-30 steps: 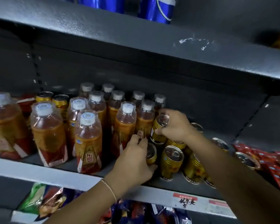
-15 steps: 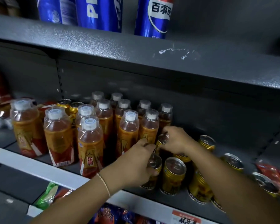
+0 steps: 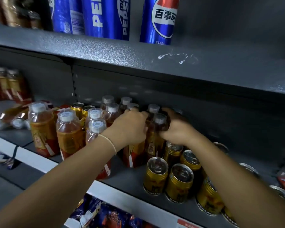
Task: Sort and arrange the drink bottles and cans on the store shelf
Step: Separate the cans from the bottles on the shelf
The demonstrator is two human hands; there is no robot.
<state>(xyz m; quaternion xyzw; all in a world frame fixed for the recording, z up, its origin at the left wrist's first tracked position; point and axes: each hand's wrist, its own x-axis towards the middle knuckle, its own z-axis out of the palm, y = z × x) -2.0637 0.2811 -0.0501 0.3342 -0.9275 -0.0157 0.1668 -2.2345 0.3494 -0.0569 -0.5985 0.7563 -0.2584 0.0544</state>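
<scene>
Head view, looking down onto the middle shelf (image 3: 130,180). Finds white-capped bottles (image 3: 69,134) of amber drink standing upright in rows on the left half, and gold cans (image 3: 155,176) standing in a cluster on the right half, just beside them.

Places the right grip (image 3: 176,129) at the seam between the two groups, fingers curled round the shoulder of the end bottle (image 3: 160,120), cap clear above the knuckles. Places the left grip (image 3: 130,127) just left of it, fingers curled, palm over the top of a neighbouring bottle (image 3: 133,156), neck hidden beneath. Cannot tell if holding that one or only pressing on it.

Puts the end bottle between the two grips, touching the right one, long axis vertical, bottle rows to its left and behind, cans below and to the right of the right wrist. Judges the right grip the nearer for shifting it, most likely leftward or back into the rows and away from the cans. Warns of the nearest can (image 3: 174,148) directly under that wrist, easily knocked.

Shows blue Pepsi cans (image 3: 160,20) upright on the upper shelf (image 3: 138,55).
</scene>
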